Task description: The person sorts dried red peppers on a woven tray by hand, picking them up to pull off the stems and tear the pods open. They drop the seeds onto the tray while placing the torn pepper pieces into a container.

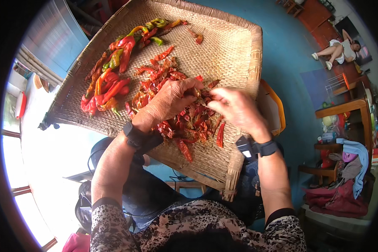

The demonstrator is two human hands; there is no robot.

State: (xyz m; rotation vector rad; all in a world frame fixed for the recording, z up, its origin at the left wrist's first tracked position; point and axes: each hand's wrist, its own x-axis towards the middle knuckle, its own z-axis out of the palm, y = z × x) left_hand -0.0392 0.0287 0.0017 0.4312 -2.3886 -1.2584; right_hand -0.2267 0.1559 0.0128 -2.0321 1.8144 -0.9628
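Note:
A woven basket tray (226, 63) with a bound rim lies tilted across my lap. At its middle is a heap of dried red chili peppers (156, 75), many wrinkled or torn. My left hand (173, 97) is over the heap, its fingers curled around a dried chili pepper (199, 78), mostly hidden by them. Close on its right, my right hand (236, 108) is blurred, with thumb and fingers bent toward the left fingertips; whether it pinches anything is unclear. Fresher, glossy red, orange and green peppers (113, 85) form a long pile along the tray's left side.
A yellow-rimmed container (272, 107) stands on the blue floor beyond the tray's right edge. Farther right, a person (343, 50) reclines. A wooden chair (362, 113) and piled clothes (343, 189) are at the right. Below the tray is a wooden stool (189, 184).

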